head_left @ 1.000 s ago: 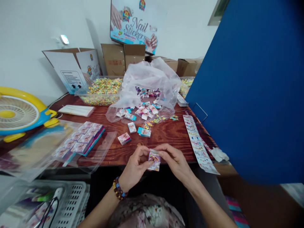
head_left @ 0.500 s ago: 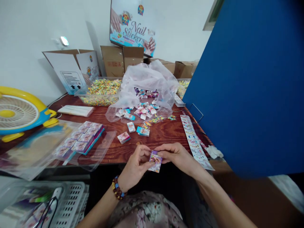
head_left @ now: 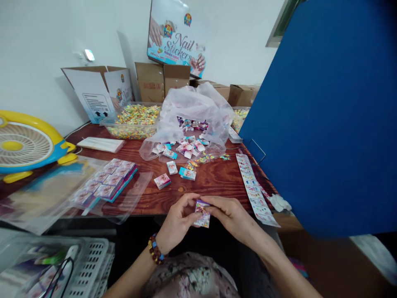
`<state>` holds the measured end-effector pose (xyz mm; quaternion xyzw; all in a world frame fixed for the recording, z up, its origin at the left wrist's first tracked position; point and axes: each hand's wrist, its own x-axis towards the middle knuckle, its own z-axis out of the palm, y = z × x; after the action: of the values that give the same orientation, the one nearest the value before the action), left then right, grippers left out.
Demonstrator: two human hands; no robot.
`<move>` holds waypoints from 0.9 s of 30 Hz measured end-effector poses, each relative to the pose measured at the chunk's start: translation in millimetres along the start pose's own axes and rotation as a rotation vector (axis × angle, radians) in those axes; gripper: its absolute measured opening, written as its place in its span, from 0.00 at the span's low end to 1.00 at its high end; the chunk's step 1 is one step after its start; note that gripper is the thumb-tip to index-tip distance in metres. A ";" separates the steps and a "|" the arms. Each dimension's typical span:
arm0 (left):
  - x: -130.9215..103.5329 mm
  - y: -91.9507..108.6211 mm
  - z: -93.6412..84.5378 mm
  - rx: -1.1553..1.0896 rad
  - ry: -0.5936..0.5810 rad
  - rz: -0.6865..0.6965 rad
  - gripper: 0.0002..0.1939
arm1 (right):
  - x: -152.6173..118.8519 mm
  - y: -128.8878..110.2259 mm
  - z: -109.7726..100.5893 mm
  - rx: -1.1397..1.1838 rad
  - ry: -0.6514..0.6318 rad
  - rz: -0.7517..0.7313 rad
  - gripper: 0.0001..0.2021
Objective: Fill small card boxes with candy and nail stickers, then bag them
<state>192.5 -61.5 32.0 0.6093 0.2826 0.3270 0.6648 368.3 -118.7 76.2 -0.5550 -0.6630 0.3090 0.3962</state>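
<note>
In the head view, both hands meet low in the middle, just in front of the table (head_left: 223,182) and over the lap. Between them is a small box (head_left: 202,217), its hand-printed face toward the camera and its top edge purple. The left hand (head_left: 178,225) grasps it from the left, thumb pressed on the face and fingers curled behind. The right hand (head_left: 231,217) grips its upper right side, thumb near the face and forefinger along the top. A bead bracelet (head_left: 157,249) circles the left wrist.

Beyond the hands, three loose boxes lie on the table: one pink-sided (head_left: 162,181), one pale (head_left: 172,167), one with a blue flap (head_left: 187,174). Behind them a bag (head_left: 198,97) gapes toward the person, with a heap of boxes (head_left: 187,147) at its mouth and candies (head_left: 204,158) scattered in front.

To the left, a block of boxes (head_left: 113,180) sits in rows on clear film (head_left: 141,190), near a fan (head_left: 27,145) and a white pack (head_left: 101,144). A tub (head_left: 105,123) full of candies stands beside the bag. To the right lie a sticker strip (head_left: 252,188) and a crumpled tissue (head_left: 279,203), near a blue panel (head_left: 319,124).
</note>
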 end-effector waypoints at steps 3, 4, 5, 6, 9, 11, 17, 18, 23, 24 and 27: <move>1.5 -2.7 0.0 -0.081 -0.023 -0.063 0.20 | -5.0 6.3 7.8 0.020 0.123 0.026 0.13; 1.8 -2.9 -0.4 -0.096 -0.035 -0.080 0.20 | -6.6 9.9 10.1 0.045 0.149 0.029 0.11; 1.8 -2.9 -0.9 -0.108 -0.045 -0.093 0.20 | -8.1 13.6 11.9 0.079 0.162 0.031 0.10; 1.7 -2.5 -1.4 -0.114 -0.055 -0.103 0.21 | -9.5 17.1 13.2 0.120 0.168 0.034 0.10; 0.3 -0.9 -2.0 -0.121 -0.083 -0.133 0.20 | -11.7 24.3 14.4 0.241 0.144 0.059 0.09; -0.8 -0.5 -1.8 -0.129 -0.098 -0.156 0.19 | -12.0 26.3 14.1 0.298 0.115 0.069 0.08; 0.6 -6.8 -6.5 -0.130 -0.152 -0.191 0.17 | -13.1 31.3 17.1 0.405 0.065 0.151 0.06; 2.0 -8.4 -8.3 -0.118 -0.166 -0.198 0.17 | -13.0 32.7 18.4 0.405 0.062 0.180 0.07; 5.3 -17.4 -10.3 0.152 -0.042 -0.152 0.17 | -2.1 44.2 34.4 0.411 0.104 0.362 0.10; 4.6 -19.9 -8.9 0.278 0.036 -0.093 0.17 | 2.3 47.2 40.2 0.436 0.157 0.378 0.11; 1.6 -29.1 -8.7 0.670 0.196 0.112 0.20 | 15.9 55.0 59.0 0.503 0.304 0.397 0.14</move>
<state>189.4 -56.1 2.2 0.7738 0.4027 0.3090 0.3789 343.0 -90.7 3.1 -0.5977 -0.3789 0.4475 0.5468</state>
